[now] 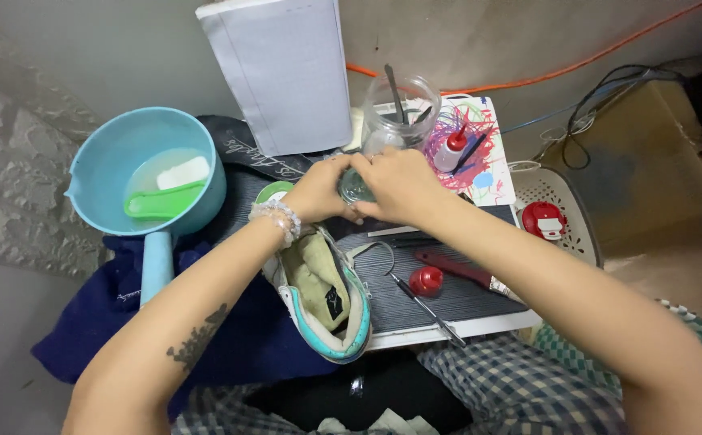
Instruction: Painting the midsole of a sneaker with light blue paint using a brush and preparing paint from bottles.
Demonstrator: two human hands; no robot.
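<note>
- The left hand (317,193) and the right hand (399,187) meet over the middle of the worktop (480,300), a dark ribbed mat on a white board; both grips are closed around a small round clear glass jar (355,187) held between them.
- The left wrist wears a pale beaded bracelet (280,217).
- Just below the hands a white and teal sneaker (325,300) lies at the worktop's near left edge, its opening facing up.
- Near the front edge lie a small red cap (426,280), a red-handled tool (459,270) and a thin metal pick (427,308).
- Just behind the hands stands a tall clear glass jar (395,121) holding several thin tools.
- At the far right corner a small white bottle with a red nozzle (451,153) rests on a sheet covered in coloured scribbles (480,173).
- Left of the worktop, a light blue plastic dipper (145,173) holds water, a white block and a green brush; it sits on dark blue cloth (238,330).
- Behind stands a white board (282,72) against a grey wall (85,56), with an orange cable (576,64) running along it.
</note>
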